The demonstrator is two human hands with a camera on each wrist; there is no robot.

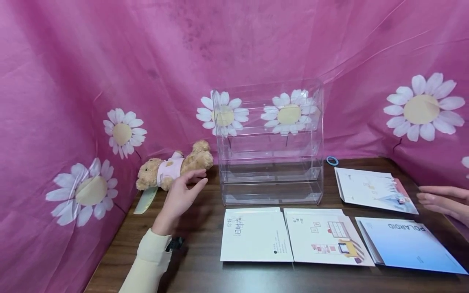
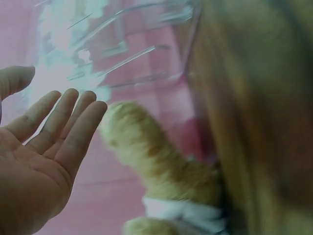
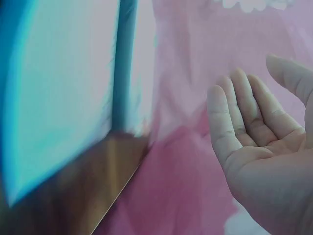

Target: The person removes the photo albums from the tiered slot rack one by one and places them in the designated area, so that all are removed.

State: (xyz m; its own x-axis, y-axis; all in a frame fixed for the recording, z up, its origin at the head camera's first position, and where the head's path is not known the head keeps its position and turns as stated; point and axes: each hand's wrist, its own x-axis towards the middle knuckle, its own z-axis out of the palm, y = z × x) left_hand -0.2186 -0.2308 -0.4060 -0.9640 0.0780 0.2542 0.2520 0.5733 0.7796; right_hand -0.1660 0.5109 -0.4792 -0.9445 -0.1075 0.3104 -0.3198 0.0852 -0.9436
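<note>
My left hand (image 1: 182, 194) hovers over the table's left side, fingers loosely extended and holding nothing. Just behind it a brown teddy bear (image 1: 172, 167) in a pink shirt lies on its side; its fur (image 2: 142, 147) also shows beside the hand in the left wrist view. At the far right edge my right hand (image 1: 448, 199) is partly out of the head view, with relaxed fingers and nothing held. Nearest to it lies a white card stack (image 1: 366, 187) with a tent picture. A clear tiered acrylic rack (image 1: 271, 177) stands upright at the back centre.
Along the front lie a white card stack with lettering (image 1: 253, 240), a room-picture stack (image 1: 322, 236) and a blue POLAROID stack (image 1: 410, 244). A blue ring (image 1: 332, 161) sits right of the rack. A pale green flat piece (image 1: 145, 201) lies near the bear. Pink flowered cloth (image 1: 165, 61) hangs behind.
</note>
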